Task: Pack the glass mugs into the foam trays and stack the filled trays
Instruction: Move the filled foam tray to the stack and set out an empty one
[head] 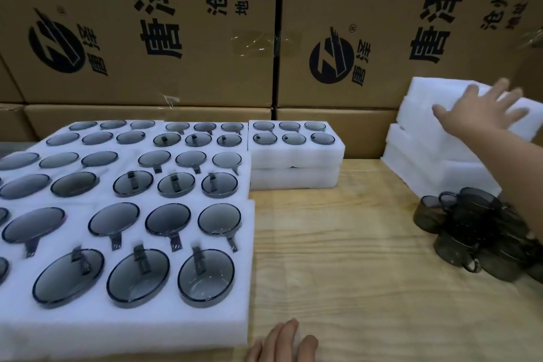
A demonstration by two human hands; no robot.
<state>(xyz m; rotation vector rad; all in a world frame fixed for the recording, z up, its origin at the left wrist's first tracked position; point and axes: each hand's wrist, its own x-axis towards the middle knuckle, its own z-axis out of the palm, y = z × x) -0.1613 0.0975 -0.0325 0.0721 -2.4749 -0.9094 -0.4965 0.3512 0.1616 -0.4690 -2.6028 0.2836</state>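
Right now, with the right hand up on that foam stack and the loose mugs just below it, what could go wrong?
1. The right hand rests spread on the top tray of the tilted foam stack; pulling it could slide the trays beneath onto the pile of loose glass mugs.
2. The forearm passes just above that pile, so lowering it may knock mugs over.
3. The pile sits near the table's right side, so mugs might roll off.
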